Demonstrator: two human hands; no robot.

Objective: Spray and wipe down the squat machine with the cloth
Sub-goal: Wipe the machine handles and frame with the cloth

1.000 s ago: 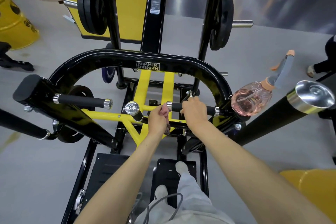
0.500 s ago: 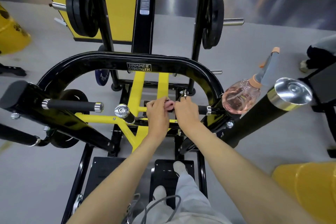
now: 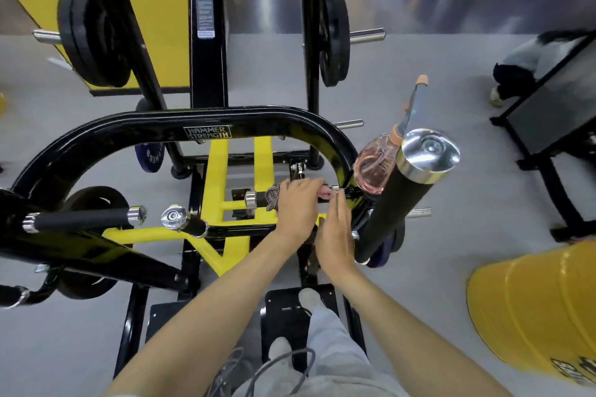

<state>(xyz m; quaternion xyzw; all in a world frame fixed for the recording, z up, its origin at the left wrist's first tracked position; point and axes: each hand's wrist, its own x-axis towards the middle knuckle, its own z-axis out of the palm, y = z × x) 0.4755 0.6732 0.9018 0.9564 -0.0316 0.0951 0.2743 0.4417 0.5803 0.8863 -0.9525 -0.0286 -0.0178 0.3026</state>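
The black and yellow squat machine (image 3: 208,132) fills the view below me. My left hand (image 3: 296,206) grips the cloth (image 3: 273,197), which is wrapped round the machine's right-hand grip bar (image 3: 254,199). Grey fabric shows at the hand's left and a pink bit at its right. My right hand (image 3: 335,235) lies just below that bar, blurred, with fingers straight and pointing up at the bar's outer end, holding nothing. The pink spray bottle (image 3: 374,164) rests on the frame at the right, partly hidden by a black roller, with its nozzle pointing up.
A black padded roller with a chrome cap (image 3: 425,151) sticks up close to my right hand. Weight plates (image 3: 90,39) hang at the back. A yellow barrel (image 3: 532,309) stands at the right, a black rack (image 3: 548,126) and a crouching person (image 3: 522,68) beyond. My feet stand on the footplate (image 3: 283,309).
My left hand has slid the cloth rightward along the grip bar. My right hand has come off the bar and dropped back toward me. The view has shifted right.
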